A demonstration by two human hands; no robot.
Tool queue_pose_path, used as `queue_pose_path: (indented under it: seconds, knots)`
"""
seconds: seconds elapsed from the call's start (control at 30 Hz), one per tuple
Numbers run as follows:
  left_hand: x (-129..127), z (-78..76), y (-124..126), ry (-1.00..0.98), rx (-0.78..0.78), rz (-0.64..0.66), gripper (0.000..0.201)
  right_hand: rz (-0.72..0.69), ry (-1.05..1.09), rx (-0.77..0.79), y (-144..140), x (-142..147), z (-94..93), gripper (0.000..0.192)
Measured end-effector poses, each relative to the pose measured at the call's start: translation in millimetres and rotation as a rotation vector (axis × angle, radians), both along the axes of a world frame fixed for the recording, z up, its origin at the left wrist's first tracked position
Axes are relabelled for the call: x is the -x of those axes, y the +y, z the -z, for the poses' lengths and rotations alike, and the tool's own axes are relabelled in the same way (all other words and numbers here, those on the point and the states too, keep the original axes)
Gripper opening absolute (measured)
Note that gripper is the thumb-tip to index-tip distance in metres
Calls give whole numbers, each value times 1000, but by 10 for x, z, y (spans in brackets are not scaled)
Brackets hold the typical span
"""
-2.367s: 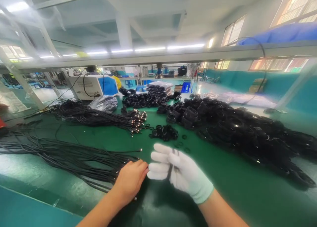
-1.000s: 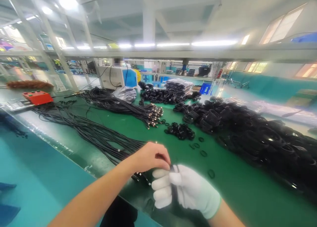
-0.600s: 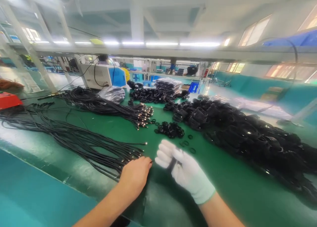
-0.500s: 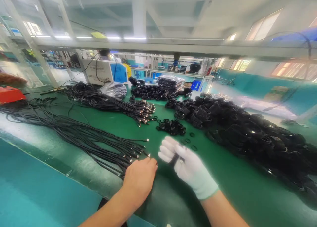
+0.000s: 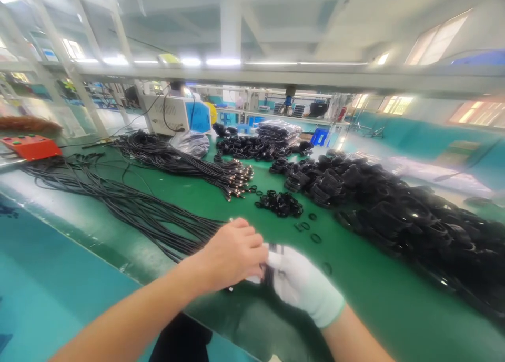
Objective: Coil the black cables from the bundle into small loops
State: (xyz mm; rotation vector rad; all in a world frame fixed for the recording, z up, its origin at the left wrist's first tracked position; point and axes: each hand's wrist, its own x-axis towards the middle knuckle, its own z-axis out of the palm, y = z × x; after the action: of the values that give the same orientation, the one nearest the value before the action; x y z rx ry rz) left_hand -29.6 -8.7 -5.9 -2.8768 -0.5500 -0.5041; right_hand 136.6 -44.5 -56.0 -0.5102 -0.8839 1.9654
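Low in the frame's centre, the gloved right hand [image 5: 300, 285] is closed around a thin black cable bundle [image 5: 269, 271], likely light, limp and best pinched near its ends, while the bare left hand [image 5: 232, 251] reaches across, palm down, fingers curled onto it above the green table [image 5: 374, 299].
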Motion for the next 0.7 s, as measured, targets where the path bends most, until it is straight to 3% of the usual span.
queue_pose_path:
  seconds: [0.1,0.23,0.33,0.53,0.6,0.7]
  knots:
    - [47,-112,113,14,198,41,16,-118,107,64,-44,37,1,18]
    - [22,-91,204,9,412,62,6,-195,176,142,-92,76,15,20]
    - [5,-48,246,-15,439,90,4,-188,145,144,-100,109,43,24]
    - [15,-139,141,-51,277,18,14,-247,212,257,-69,95,139,15]
    - [-9,-207,109,26,343,26,17,-302,190,246,-72,62,170,20]
    - [-46,-290,157,98,579,17,15,-355,134,194,-99,13,199,28]
